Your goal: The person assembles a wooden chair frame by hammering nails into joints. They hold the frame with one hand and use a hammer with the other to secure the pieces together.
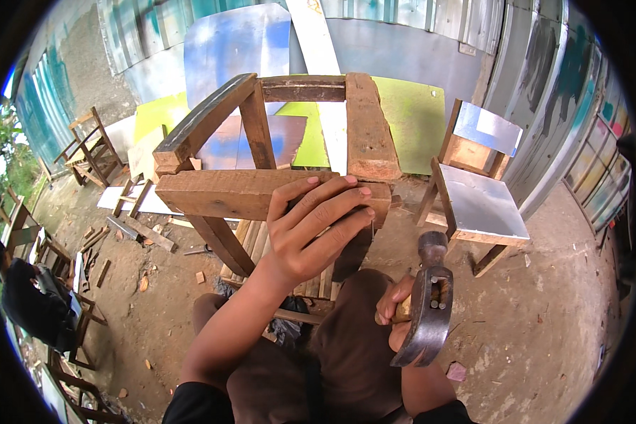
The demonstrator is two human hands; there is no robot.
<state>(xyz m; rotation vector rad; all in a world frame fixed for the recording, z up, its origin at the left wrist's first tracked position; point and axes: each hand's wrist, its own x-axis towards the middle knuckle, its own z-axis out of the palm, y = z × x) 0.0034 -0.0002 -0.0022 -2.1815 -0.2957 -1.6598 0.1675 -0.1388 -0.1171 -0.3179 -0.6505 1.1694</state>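
A rough wooden chair frame (212,196) stands before my knees, with joined rails and legs. My left hand (300,226) is closed over its near rail, the fingers slightly spread across the wood toward the right end; the thumb is hidden. A thin, nail-like sliver shows just below the forefinger's tip, too small to make out surely. To the right of the frame, my right hand (397,304) is wrapped round the handle of a claw hammer (431,304). The dark metal head is raised toward me, apart from the wood.
Slatted wood (328,281) lies beneath the frame. A chair with a metal-covered seat (480,201) stands at right, another wooden chair (92,152) at far left. Offcuts (152,234) litter the ground. A person in black (35,304) is at left. Painted sheets (237,53) lean behind.
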